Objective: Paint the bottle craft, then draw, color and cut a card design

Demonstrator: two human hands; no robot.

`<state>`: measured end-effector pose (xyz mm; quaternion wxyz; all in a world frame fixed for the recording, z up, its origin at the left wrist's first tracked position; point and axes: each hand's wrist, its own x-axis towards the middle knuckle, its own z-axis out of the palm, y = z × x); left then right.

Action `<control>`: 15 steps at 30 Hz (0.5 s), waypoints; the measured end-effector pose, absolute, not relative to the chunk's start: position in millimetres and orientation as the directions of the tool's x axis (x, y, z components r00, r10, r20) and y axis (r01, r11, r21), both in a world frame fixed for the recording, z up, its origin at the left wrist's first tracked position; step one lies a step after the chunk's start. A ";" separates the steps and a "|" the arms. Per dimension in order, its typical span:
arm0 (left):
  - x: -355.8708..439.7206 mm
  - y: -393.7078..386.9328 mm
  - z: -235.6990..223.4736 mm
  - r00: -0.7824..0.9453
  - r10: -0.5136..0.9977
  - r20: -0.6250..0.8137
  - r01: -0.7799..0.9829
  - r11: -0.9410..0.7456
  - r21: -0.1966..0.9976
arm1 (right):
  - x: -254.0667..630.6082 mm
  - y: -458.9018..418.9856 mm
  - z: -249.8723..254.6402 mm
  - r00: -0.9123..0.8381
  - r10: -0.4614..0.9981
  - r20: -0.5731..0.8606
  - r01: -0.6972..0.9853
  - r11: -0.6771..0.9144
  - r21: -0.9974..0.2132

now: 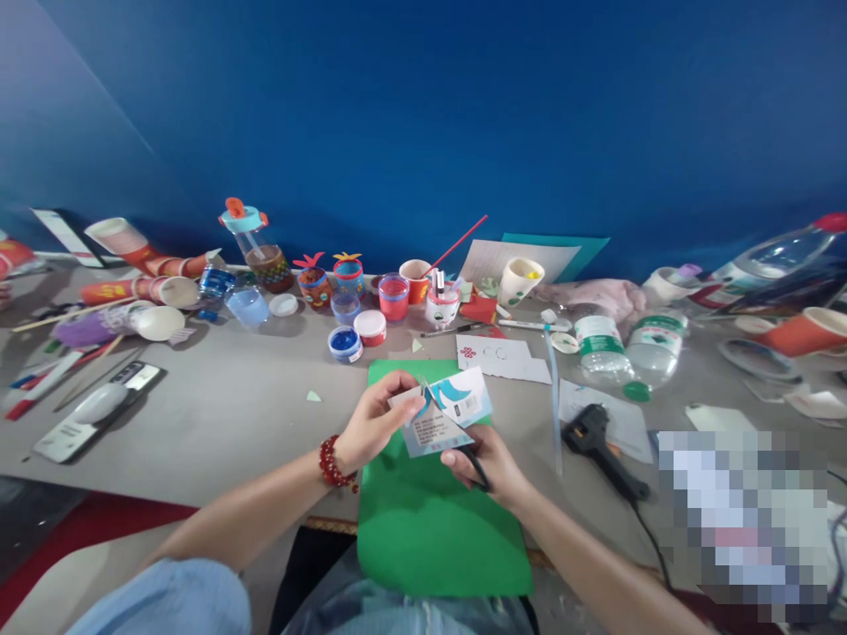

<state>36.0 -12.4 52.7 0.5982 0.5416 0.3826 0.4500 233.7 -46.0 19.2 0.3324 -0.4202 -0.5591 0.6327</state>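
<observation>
Between my hands is a printed card [433,432], white and light blue with dark text and a blue swirl. My left hand [380,419] pinches its left side, thumb on top. A pair of scissors [475,466] with black handles is in my right hand [495,467], its blades lying across the card, where a cut line shows. Beneath both hands a green sheet [440,538] hangs over the table's front edge onto my lap. Behind the card lies a white cut piece of card [499,357] with a red knot emblem and drawn curves.
Paint jars [345,344] and decorated cups [442,309] line the back. A black glue gun [602,454] and clear bottles [655,348] stand at right. A phone [99,413] and pens lie left. Paper scraps [313,397] dot the grey table [231,423].
</observation>
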 end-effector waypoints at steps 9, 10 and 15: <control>36.6 -14.0 52.1 0.346 0.934 0.085 -0.046 -0.073 0.996 | 229.2 -51.0 21.3 -0.417 0.895 -0.160 -0.086 -0.214 -0.973; 36.8 -14.3 51.7 0.347 0.934 0.085 -0.036 -0.077 0.996 | 229.2 -51.1 21.3 -0.422 0.892 -0.160 -0.092 -0.217 -0.972; 37.3 -13.7 50.4 0.360 0.931 0.065 -0.023 -0.060 0.998 | 229.8 -51.5 20.3 -0.422 0.894 -0.149 -0.101 -0.210 -0.972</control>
